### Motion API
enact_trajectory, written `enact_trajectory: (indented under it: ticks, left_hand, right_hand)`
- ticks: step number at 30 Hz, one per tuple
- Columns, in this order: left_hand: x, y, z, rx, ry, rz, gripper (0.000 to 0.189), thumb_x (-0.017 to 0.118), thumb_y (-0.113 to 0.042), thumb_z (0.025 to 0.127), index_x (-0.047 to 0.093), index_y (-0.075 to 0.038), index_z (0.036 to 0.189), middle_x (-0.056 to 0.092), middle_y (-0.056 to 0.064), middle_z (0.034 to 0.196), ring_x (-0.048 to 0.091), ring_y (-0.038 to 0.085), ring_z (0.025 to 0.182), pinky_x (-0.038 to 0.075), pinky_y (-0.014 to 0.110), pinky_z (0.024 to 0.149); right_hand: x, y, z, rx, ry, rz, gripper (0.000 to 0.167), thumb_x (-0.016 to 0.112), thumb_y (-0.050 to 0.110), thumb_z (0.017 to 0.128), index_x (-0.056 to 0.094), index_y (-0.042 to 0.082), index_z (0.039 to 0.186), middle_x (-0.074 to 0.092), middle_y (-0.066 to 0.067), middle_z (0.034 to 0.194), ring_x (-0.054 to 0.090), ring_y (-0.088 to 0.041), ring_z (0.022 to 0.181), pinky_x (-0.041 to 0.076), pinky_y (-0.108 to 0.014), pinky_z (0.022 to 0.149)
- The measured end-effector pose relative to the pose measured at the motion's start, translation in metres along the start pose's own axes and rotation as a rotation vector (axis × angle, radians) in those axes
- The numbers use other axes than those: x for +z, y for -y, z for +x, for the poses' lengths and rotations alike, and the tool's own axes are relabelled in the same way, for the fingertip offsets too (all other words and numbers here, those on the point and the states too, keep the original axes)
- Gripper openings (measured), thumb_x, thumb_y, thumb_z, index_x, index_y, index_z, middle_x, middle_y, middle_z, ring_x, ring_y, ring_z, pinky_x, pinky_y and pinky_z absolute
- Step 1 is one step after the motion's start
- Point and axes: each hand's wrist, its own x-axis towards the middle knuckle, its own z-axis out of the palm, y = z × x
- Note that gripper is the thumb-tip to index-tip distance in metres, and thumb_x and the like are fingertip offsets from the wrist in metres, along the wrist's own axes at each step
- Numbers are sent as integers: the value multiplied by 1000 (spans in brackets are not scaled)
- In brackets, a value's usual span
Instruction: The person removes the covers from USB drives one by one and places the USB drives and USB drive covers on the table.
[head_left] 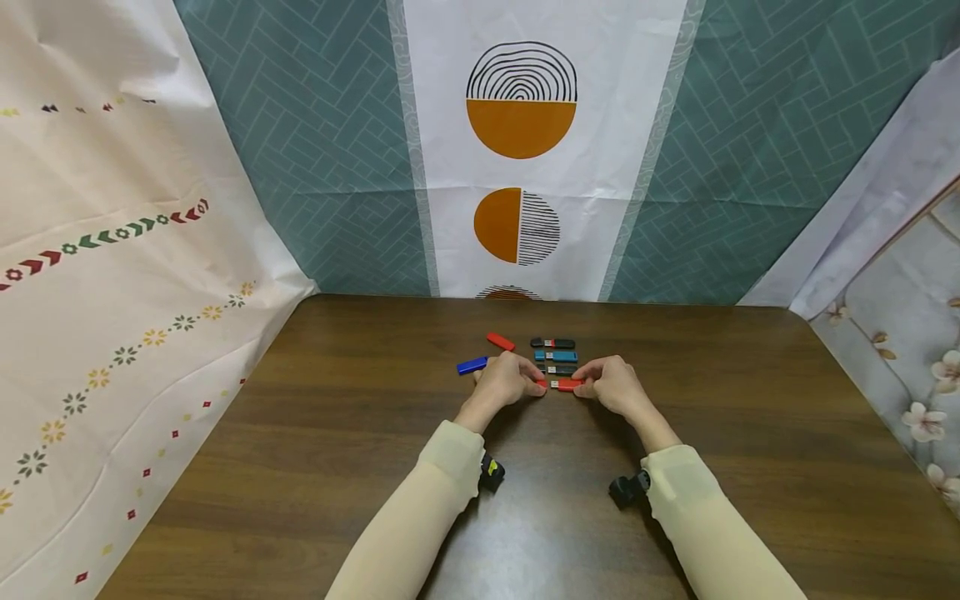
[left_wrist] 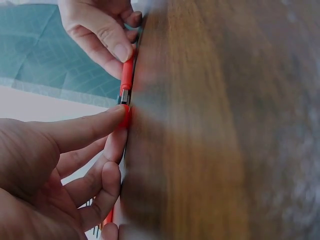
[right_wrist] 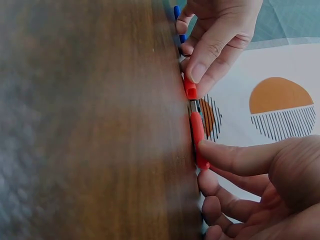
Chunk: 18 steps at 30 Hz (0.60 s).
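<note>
A red USB stick (head_left: 566, 385) lies low over the brown table, its metal plug (right_wrist: 194, 105) pointing left. My right hand (head_left: 615, 385) pinches the stick's outer end between thumb and finger. Facing the plug is a small red cap (right_wrist: 190, 89), held between the thumb and finger of my left hand (head_left: 504, 381). In the right wrist view the cap's open end is turned to the plug, very close to its tip. The left hand's other fingers are loosely bent near a blue cap (head_left: 472, 366).
Just behind the hands, several USB sticks lie in a column: a dark one (head_left: 564, 370), a blue one (head_left: 562, 357) and a black one (head_left: 560, 343). Another red cap (head_left: 500, 341) lies behind the left hand. Patterned cloth (head_left: 337, 167) hangs along the table's back edge.
</note>
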Motion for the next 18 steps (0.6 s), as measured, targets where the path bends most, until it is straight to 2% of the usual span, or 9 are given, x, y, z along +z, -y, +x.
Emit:
enact_trajectory:
  ticks: [6, 14, 18]
  left_hand:
    - [0, -2, -1, 6, -16, 6, 11, 90, -25, 84, 83, -22, 93, 77, -10, 90, 60, 27, 116, 32, 54, 95]
    - [0, -3, -3, -3, -24, -8, 13, 89, -24, 85, 83, -22, 96, 78, -10, 90, 60, 27, 116, 31, 54, 97]
    - [0, -2, -2, -5, -21, -16, 12, 89, -25, 85, 83, -22, 96, 78, -10, 89, 60, 28, 117, 31, 56, 98]
  right_hand:
    - [2, 1, 0, -3, 0, -20, 18, 79, 2, 86, 79, 0, 104, 70, -8, 90, 50, -23, 81, 38, -31, 68]
    - [2, 0, 1, -15, -3, -17, 18, 79, 1, 86, 79, -1, 104, 59, 1, 73, 49, -19, 73, 38, -31, 66]
    - [1, 0, 1, -11, -5, -10, 18, 79, 3, 87, 78, 0, 105, 57, 2, 71, 49, -17, 71, 38, -31, 65]
